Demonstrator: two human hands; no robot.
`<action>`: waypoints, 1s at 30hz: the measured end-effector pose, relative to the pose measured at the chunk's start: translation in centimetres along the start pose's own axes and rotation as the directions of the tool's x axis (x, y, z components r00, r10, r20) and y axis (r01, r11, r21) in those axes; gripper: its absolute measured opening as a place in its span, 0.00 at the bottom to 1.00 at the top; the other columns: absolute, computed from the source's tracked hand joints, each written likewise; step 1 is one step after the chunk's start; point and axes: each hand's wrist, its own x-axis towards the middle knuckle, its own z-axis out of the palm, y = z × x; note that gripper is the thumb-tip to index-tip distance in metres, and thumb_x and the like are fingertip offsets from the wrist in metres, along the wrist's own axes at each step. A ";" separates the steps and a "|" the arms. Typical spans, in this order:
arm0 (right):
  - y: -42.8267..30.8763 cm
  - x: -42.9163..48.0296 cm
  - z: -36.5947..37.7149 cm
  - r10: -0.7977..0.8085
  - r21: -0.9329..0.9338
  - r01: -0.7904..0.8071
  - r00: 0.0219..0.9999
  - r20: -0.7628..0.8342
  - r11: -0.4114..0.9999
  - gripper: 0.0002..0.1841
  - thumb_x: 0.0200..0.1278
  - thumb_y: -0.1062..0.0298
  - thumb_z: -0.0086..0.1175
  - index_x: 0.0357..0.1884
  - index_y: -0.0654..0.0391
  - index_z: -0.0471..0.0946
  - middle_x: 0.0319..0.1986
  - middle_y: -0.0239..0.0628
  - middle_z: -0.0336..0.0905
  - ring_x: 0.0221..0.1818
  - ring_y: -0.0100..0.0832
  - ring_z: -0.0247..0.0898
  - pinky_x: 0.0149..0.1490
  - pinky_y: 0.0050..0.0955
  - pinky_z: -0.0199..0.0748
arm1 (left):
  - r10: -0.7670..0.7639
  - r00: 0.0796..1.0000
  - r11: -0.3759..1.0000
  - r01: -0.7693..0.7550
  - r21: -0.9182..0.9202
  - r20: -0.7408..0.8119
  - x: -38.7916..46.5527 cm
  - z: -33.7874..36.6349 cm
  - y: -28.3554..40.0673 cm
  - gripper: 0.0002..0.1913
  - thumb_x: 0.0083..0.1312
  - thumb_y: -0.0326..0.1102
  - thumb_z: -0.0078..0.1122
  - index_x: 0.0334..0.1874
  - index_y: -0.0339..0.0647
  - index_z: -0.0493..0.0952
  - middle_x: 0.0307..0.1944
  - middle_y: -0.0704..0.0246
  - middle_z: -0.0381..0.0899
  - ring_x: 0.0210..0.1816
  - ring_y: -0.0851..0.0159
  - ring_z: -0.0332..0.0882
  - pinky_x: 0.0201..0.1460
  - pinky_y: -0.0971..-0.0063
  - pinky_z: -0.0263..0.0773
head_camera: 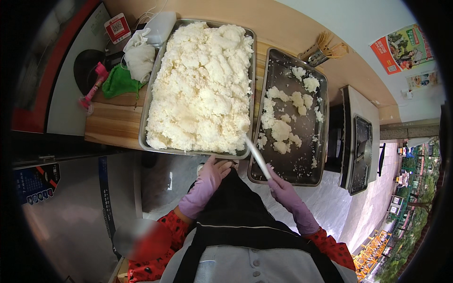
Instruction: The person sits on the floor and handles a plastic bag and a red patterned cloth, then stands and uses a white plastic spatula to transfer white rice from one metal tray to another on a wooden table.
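A metal tray heaped with cooked white rice lies before me on the wooden counter. My right hand, in a purple glove, grips the silver handle of a utensil. Its far end meets the rice at the tray's front right corner, so I cannot tell what its head looks like. Also gloved in purple, my left hand is at the tray's front rim, fingertips against or just below it; whether it grips the rim is unclear. A dark metal tray with scattered rice clumps sits to the right.
A white cloth bag, a green cloth and a pink item lie left of the rice. Behind the dark tray stands a metal holder with wooden sticks. Another tray rests on a stand further right.
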 end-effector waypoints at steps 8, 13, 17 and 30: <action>1.5 6.8 4.8 -0.298 -0.076 0.295 0.954 -0.035 0.952 0.28 0.70 0.62 0.46 0.70 0.46 0.56 0.28 0.30 0.70 0.32 0.19 0.62 0.43 0.18 0.65 | 0.006 0.999 1.000 -0.006 -0.002 -0.052 -0.8 -0.3 -0.1 0.32 0.72 0.47 0.41 0.69 0.34 0.44 0.65 0.45 0.57 0.63 0.44 0.64 0.63 0.54 0.62; -1.7 8.2 5.7 -0.396 -0.162 0.398 0.917 0.051 0.903 0.27 0.72 0.62 0.43 0.72 0.41 0.54 0.32 0.23 0.67 0.32 0.17 0.58 0.40 0.14 0.61 | 0.006 0.999 1.000 -0.006 0.022 -0.037 -1.0 -0.7 0.4 0.34 0.72 0.47 0.42 0.70 0.33 0.42 0.66 0.46 0.56 0.62 0.45 0.64 0.64 0.53 0.61; -4.6 3.5 2.6 -0.229 -0.031 0.232 0.970 0.087 0.972 0.26 0.71 0.62 0.44 0.70 0.41 0.58 0.26 0.21 0.62 0.26 0.16 0.55 0.32 0.15 0.59 | 0.005 0.998 1.000 -0.004 0.024 -0.059 -1.5 -1.5 0.5 0.34 0.72 0.47 0.43 0.69 0.33 0.44 0.66 0.46 0.56 0.62 0.45 0.65 0.64 0.53 0.61; -2.8 5.5 3.0 -0.156 -0.271 0.131 0.985 -0.071 0.954 0.26 0.69 0.57 0.47 0.69 0.38 0.59 0.28 0.34 0.73 0.32 0.22 0.64 0.45 0.21 0.67 | 0.029 0.999 1.000 -0.029 0.005 -0.025 -1.7 -5.2 0.0 0.31 0.71 0.47 0.43 0.67 0.32 0.49 0.66 0.47 0.57 0.62 0.45 0.64 0.64 0.52 0.60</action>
